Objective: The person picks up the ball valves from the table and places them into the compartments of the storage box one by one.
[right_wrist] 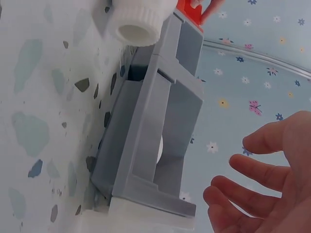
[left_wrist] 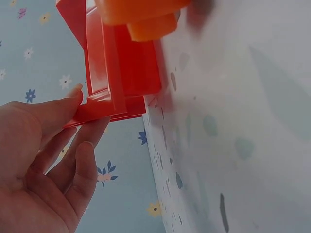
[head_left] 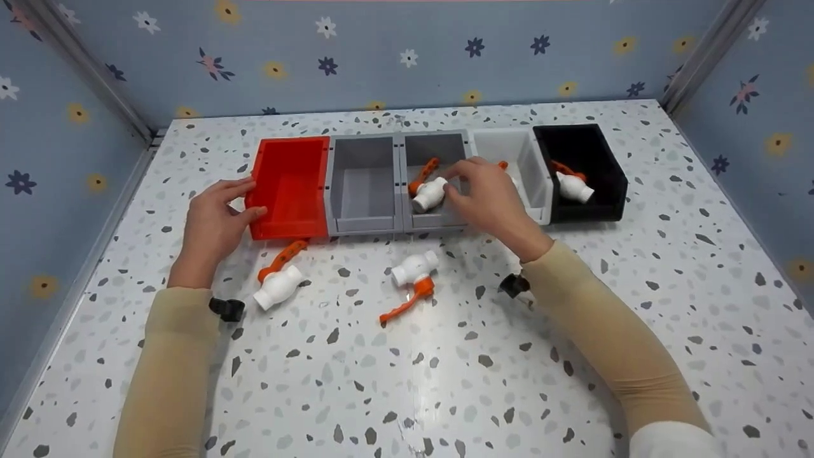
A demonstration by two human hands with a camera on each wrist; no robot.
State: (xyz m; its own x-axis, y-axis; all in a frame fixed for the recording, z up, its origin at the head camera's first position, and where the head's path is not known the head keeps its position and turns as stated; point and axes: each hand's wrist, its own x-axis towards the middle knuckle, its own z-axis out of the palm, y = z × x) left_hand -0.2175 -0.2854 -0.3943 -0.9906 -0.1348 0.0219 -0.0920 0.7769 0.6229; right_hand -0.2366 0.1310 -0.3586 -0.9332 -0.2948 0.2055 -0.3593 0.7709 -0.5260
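My left hand [head_left: 216, 219] grips the left side wall of a red bin [head_left: 292, 172], thumb at the rim and fingers outside. The left wrist view shows the pinch on the red edge. Over the second grey bin [head_left: 439, 220] hovers my right hand [head_left: 493, 197], its fingers loosely bent and holding nothing in the right wrist view. Inside that bin lies a white ball valve [head_left: 430, 194] with an orange handle, right by my fingertips. Two more ball valves lie on the table, one below the red bin [head_left: 280, 287], another at the middle [head_left: 416, 270].
Between the red and second grey bins sits another grey bin [head_left: 364, 172]. On the right stand a white bin [head_left: 540, 194], partly covered by my hand, and a black bin [head_left: 613, 184] with a ball valve [head_left: 575, 188] in it. Flowered panels [head_left: 407, 57] wall the speckled table [head_left: 356, 394].
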